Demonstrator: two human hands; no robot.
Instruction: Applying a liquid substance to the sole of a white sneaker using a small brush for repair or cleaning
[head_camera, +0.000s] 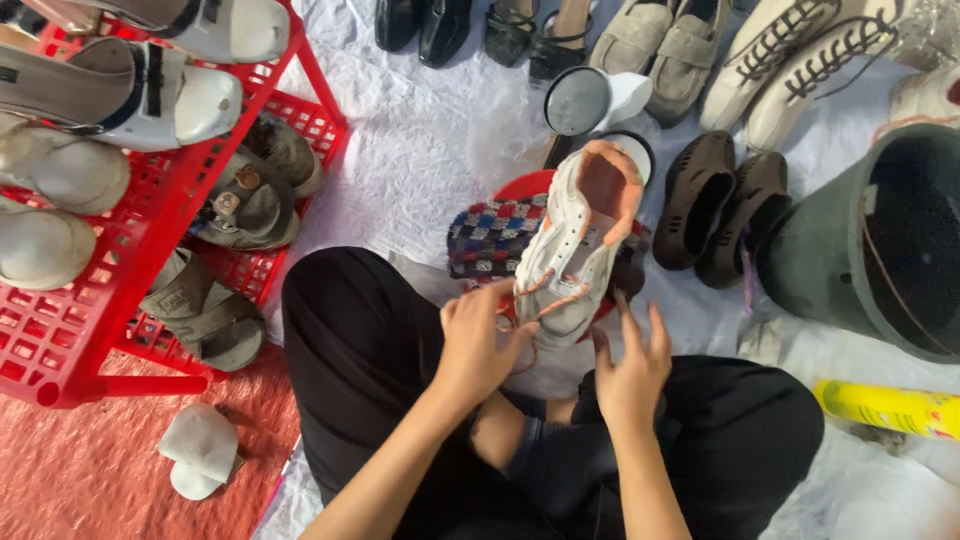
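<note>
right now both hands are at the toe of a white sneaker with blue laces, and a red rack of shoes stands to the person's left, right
Not quite: the laces are orange, not blue. The head view shows the left hand and right hand at the toe of the white sneaker, with the red rack to the left.

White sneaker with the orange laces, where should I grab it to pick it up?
Take the white sneaker with orange laces by its open heel collar, coming from the far side. The collar rim gives fingers an edge to hook, while the left hand and right hand crowd the toe.
</note>
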